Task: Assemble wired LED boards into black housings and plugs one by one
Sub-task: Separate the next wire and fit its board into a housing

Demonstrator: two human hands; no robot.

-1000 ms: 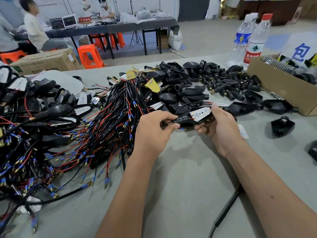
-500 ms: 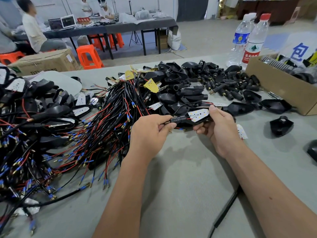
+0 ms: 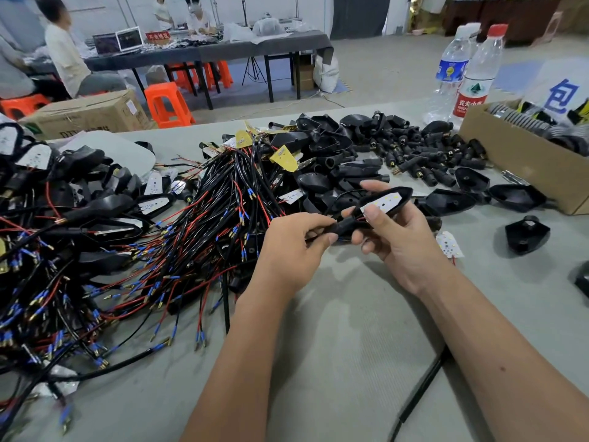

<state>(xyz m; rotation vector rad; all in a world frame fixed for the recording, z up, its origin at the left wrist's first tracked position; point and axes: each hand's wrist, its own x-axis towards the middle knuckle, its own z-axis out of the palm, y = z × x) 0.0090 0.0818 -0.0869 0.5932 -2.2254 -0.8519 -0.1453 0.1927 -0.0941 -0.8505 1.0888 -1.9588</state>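
Above the middle of the grey table [image 3: 334, 362], the right hand [image 3: 398, 237] grips a black housing [image 3: 381, 204] with a white LED board [image 3: 382, 202] set in it, thumb on the near edge of the board. The left hand [image 3: 291, 247] pinches the black plug [image 3: 345, 226] at the housing's left end. A tangle of red and black wires [image 3: 143, 250] lies to the left, loose plugs [image 3: 424, 154] and empty housings [image 3: 322, 145] lie beyond, and a cardboard box [image 3: 522, 164] and two water bottles [image 3: 462, 71] stand far right.
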